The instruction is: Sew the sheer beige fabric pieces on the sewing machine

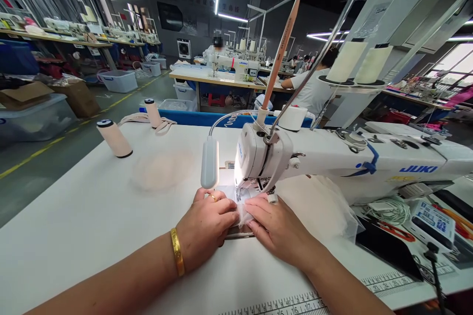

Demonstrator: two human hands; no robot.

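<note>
At the needle of a white sewing machine (pixel 254 152), a small piece of sheer whitish fabric (pixel 244 214) lies gathered under the presser foot. My left hand (pixel 207 217), with a ring and a gold bangle, has its fingers curled on the fabric's left edge. From the right, my right hand (pixel 279 226) holds the same fabric between fingers and thumb, close to the foot. The fingertips partly cover the cloth. A small lamp (pixel 210 162) hangs just beyond my left hand and lights the needle area.
Thread spools (pixel 115 139) and a pale strap (pixel 166 127) lie at the back left. Sheer beige fabric (pixel 314 206) sits under the machine arm. On the right are a black phone-like slab (pixel 386 246) and cables (pixel 389 210). A ruler strip (pixel 291 302) runs along the front.
</note>
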